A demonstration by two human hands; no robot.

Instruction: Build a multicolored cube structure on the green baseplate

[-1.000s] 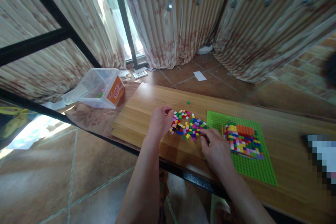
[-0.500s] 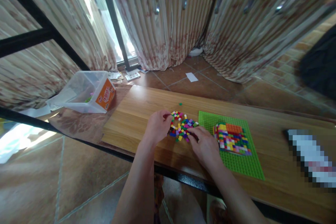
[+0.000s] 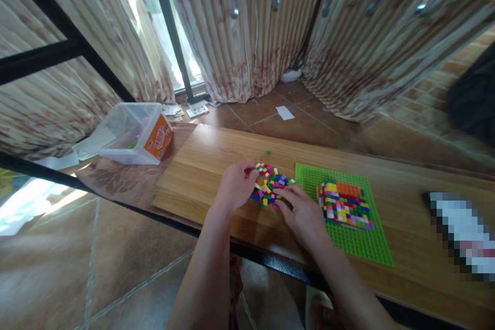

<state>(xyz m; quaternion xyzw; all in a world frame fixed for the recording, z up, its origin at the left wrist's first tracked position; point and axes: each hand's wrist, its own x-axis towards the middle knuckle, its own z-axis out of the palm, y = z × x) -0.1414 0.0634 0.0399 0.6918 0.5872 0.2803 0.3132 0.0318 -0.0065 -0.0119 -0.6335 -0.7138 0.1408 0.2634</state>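
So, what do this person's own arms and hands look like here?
The left hand and right hand are ungloved. The left forearm and right forearm show no sleeves, watch or bracelet; rings would be too small to tell.

The person's left hand (image 3: 236,185) and right hand (image 3: 305,214) are both bare, with slim fingers. The left forearm (image 3: 209,263) and the right forearm (image 3: 344,278) are also bare, smooth, and become wider from the wrist. Between them, a dark cloth (image 3: 235,278) shows an orange-brown pattern; which garment it is, one cannot tell.
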